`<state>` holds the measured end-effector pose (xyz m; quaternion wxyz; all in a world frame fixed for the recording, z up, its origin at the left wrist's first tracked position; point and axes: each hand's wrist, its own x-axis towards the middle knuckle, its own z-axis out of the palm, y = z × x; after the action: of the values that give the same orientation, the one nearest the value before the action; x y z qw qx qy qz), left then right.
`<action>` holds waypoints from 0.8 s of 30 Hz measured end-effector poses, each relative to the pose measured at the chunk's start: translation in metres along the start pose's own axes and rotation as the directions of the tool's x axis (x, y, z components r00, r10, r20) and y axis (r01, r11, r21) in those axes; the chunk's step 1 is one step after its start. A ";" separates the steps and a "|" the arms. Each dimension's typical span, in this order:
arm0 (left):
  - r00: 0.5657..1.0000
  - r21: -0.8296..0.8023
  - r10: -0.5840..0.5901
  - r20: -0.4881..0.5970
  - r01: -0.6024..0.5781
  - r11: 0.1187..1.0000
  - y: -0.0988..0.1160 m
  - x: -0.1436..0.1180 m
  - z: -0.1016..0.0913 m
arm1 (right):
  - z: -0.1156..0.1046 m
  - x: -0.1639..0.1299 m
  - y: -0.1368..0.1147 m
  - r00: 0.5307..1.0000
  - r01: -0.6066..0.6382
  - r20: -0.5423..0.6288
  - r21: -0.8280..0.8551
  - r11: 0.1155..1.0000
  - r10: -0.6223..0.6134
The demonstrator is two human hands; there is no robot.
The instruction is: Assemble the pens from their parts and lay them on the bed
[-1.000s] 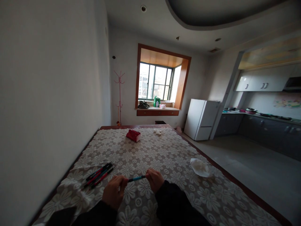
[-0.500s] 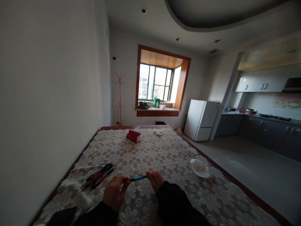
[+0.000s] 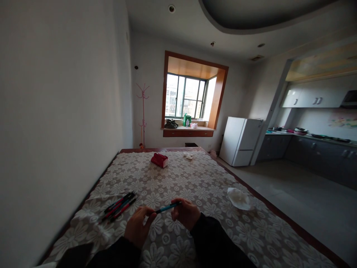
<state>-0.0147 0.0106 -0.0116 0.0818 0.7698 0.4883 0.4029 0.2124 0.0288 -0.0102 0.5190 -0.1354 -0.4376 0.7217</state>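
Blue pen (image 3: pixel 167 207) was held over the floral-clothed counter (image 3: pixel 212 178), pinched at one end by the left hand (image 3: pixel 138 227) and at the other by the right hand (image 3: pixel 186 213), fingers closed. More pens (image 3: pixel 119 207) lay just left.

No writing, label, brand, number or sign can be read anywhere in this view — the picture is too dim and the things too small. The red packet (image 3: pixel 159 160) on the counter (image 3: pixel 195 178) may carry print, but it cannot be made out. The green container (image 3: pixel 186 120) on the window ledge shows no legible mark — nor does the coloured patch (image 3: pixel 341 121) on the kitchen wall, which is only a blur.
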 end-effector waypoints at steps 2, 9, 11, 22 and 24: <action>0.999 -0.015 0.039 0.005 -0.039 0.999 0.000 -0.001 0.001 | 0.000 0.000 0.000 1.000 0.026 -0.002 -0.002 1.000 -0.026; 0.999 0.016 0.032 -0.022 -0.031 0.999 0.001 0.000 -0.001 | -0.007 0.003 0.007 0.995 0.028 -0.092 -0.093 0.995 -0.037; 1.000 0.030 0.022 -0.015 -0.022 0.999 0.001 0.001 -0.001 | -0.008 0.004 0.007 0.992 0.029 -0.119 -0.142 0.989 -0.046; 0.996 0.365 -0.083 -0.029 0.088 0.927 -0.016 -0.001 -0.002 | -0.062 0.010 -0.017 0.897 -0.123 -0.357 -0.768 0.629 -0.260; 0.984 0.474 -0.160 -0.073 0.176 0.863 -0.020 -0.002 -0.004 | -0.081 0.006 -0.031 0.833 -0.232 -0.426 -0.849 0.476 -0.353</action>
<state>-0.0317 0.0182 -0.0197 -0.0835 0.7143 0.6390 0.2731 0.2822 0.0766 -0.0319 0.5034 -0.5649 -0.5794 0.3029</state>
